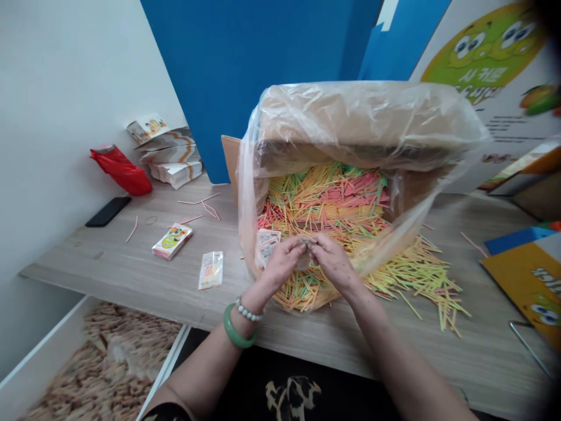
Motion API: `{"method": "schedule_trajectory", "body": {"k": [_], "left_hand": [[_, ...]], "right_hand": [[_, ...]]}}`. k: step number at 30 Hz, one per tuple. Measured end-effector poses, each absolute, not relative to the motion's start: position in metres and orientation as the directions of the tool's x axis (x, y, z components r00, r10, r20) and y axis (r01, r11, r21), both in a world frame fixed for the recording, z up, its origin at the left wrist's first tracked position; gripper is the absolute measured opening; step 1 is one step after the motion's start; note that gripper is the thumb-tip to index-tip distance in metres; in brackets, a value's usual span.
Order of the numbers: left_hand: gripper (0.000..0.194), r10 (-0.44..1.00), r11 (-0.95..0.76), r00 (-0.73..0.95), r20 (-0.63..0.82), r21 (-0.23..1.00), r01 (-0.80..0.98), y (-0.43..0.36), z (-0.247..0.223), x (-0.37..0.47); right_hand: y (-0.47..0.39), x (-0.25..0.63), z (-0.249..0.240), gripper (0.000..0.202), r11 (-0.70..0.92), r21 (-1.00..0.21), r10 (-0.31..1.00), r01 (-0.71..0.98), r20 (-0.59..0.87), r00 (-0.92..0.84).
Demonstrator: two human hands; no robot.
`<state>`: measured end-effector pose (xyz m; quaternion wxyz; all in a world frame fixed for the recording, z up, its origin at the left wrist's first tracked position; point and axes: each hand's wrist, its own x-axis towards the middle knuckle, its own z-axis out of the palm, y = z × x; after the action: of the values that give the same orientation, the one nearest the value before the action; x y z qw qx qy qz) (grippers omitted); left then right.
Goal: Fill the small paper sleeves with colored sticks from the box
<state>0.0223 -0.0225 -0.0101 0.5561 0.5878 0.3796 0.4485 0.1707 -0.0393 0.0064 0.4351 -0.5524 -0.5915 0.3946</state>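
Both hands meet over the front of a box lined with a clear plastic bag (pixel 368 117), full of short coloured sticks (pixel 328 199). My left hand (pixel 284 260) and my right hand (pixel 331 260) pinch a small clear plastic packet (pixel 303 261) between them; its contents are too small to tell. Just left of my left hand, printed packets (pixel 267 242) lie at the bag's edge. Further left, a clear packet with printing (pixel 211 270) rests on the table, and beyond it a small stack of printed cards (pixel 172 240).
Loose sticks (pixel 416 272) spill over the table (pixel 131 280) right of the bag. A black phone (pixel 108 211), a red pouch (pixel 120 169) and stacked cartons (pixel 175 158) stand at the left. An open drawer (pixel 105 362) is below left. Printed boards (pixel 530 275) stand right.
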Motion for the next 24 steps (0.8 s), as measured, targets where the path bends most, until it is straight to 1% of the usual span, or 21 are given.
{"method": "schedule_trajectory", "body": {"k": [1, 3, 5, 6, 8, 10, 11, 14, 16, 18, 21, 24], "left_hand": [[0.018, 0.936, -0.147, 0.326, 0.131, 0.989, 0.027, -0.023, -0.009, 0.02], [0.019, 0.923, -0.233, 0.346, 0.168, 0.96, 0.157, -0.023, -0.007, 0.015], [0.021, 0.926, -0.27, 0.328, 0.189, 0.936, 0.225, -0.023, -0.007, 0.01], [0.024, 0.936, -0.26, 0.299, 0.187, 0.938, 0.229, -0.023, -0.007, 0.007], [0.031, 0.964, -0.177, 0.229, 0.136, 0.969, 0.173, -0.024, -0.009, 0.003], [0.038, 0.981, -0.069, 0.184, 0.054, 0.995, 0.075, -0.025, -0.012, 0.0], [0.041, 0.984, -0.034, 0.179, 0.028, 0.999, 0.035, -0.026, -0.013, -0.001], [0.044, 0.975, -0.032, 0.22, 0.035, 0.999, -0.018, -0.029, -0.015, -0.002], [0.043, 0.965, -0.036, 0.259, 0.043, 0.999, -0.03, -0.031, -0.016, -0.002], [0.044, 0.969, -0.014, 0.248, 0.021, 0.999, -0.033, -0.033, -0.016, -0.001], [0.05, 0.985, 0.014, 0.171, -0.013, 1.0, -0.008, -0.034, -0.02, -0.001], [0.052, 0.987, -0.002, 0.162, -0.004, 0.999, 0.035, -0.036, -0.022, 0.001]], "right_hand": [[-0.04, 0.17, 0.005, 0.019, 0.087, -0.935, 0.996, 0.344, 0.093, 0.0], [-0.042, 0.168, 0.002, 0.019, 0.079, -0.931, 0.996, 0.357, 0.084, 0.0], [-0.045, 0.167, 0.001, 0.018, 0.037, -0.953, 0.999, 0.301, 0.032, -0.019], [-0.046, 0.167, 0.002, 0.016, 0.007, -0.97, 1.0, 0.241, 0.0, -0.029], [-0.048, 0.169, 0.005, 0.02, -0.05, -0.995, 0.998, 0.084, -0.053, -0.036], [-0.047, 0.173, 0.01, 0.025, -0.059, -0.997, 0.998, -0.058, -0.059, -0.009], [-0.047, 0.174, 0.013, 0.024, -0.045, -0.993, 0.999, -0.109, -0.047, 0.016], [-0.042, 0.176, 0.019, 0.022, 0.028, -0.98, 0.996, -0.199, 0.01, 0.093], [-0.039, 0.172, 0.021, 0.021, 0.091, -0.968, 0.989, -0.233, 0.061, 0.132], [-0.037, 0.166, 0.023, 0.019, 0.176, -0.953, 0.974, -0.246, 0.133, 0.182], [-0.035, 0.155, 0.032, 0.014, 0.349, -0.91, 0.913, -0.226, 0.275, 0.302], [-0.035, 0.141, 0.044, 0.009, 0.508, -0.85, 0.82, -0.139, 0.427, 0.38]]}}
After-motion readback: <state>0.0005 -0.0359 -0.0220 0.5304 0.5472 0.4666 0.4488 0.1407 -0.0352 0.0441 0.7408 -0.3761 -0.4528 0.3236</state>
